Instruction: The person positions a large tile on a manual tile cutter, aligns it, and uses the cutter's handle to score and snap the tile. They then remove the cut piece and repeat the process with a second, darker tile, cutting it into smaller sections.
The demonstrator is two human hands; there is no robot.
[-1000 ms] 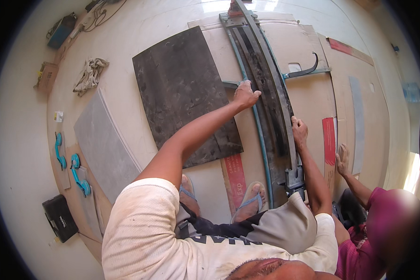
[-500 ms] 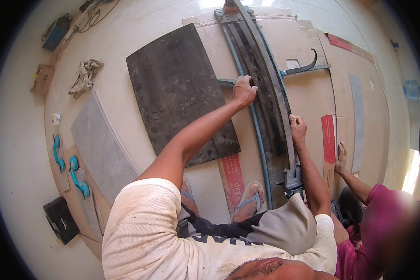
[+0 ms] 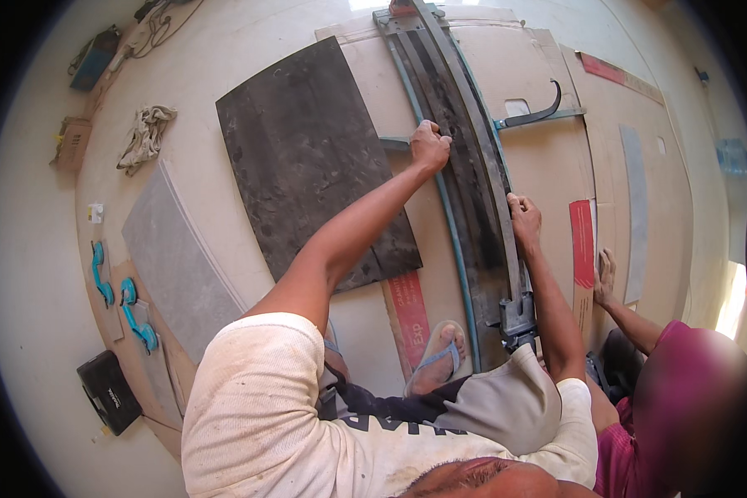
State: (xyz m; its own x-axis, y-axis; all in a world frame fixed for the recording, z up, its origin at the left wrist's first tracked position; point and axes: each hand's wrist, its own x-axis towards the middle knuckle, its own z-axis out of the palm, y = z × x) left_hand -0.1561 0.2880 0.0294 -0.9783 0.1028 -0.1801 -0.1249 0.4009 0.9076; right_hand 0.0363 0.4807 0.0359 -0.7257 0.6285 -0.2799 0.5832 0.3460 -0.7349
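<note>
- Two hands at work on a long tile cutter [image 3: 461,166] that lies on cardboard sheets [image 3: 556,166] on the floor; only the head view to go by.
- Left hand [image 3: 431,146]: arm stretched far forward, fingers curled tight together into a fist on the cutter's left rail, near a short crossbar that sticks out to the left of the knuckles. What sits inside the fist, cannot tell.
- Right hand [image 3: 524,217]: fingers pressed together and laid flat along the cutter's upper guide bar, thumb on the near side. Hand rests on the bar, nearer the body than the left hand.
- Cutter runs from beyond the left fingertips back toward the person; its grey end block [image 3: 519,315] sits just behind the right wrist, close to the sandalled foot [image 3: 440,357].
- Curved black handle [image 3: 538,112] juts out beyond and to the right of the right fingers, clear of both hands.
- Large dark tile [image 3: 311,162] lies flat just left of the left fist, its edge near the cutter rail.
- Lighter grey tile [image 3: 174,257] well left of both hands; two blue suction lifters [image 3: 120,295] further left still.
- Crumpled rag [image 3: 145,137] far left, beyond the dark tile.
- Another person's hand [image 3: 606,278] is spread flat on the cardboard to the right of the right forearm, sleeve dark pink.
</note>
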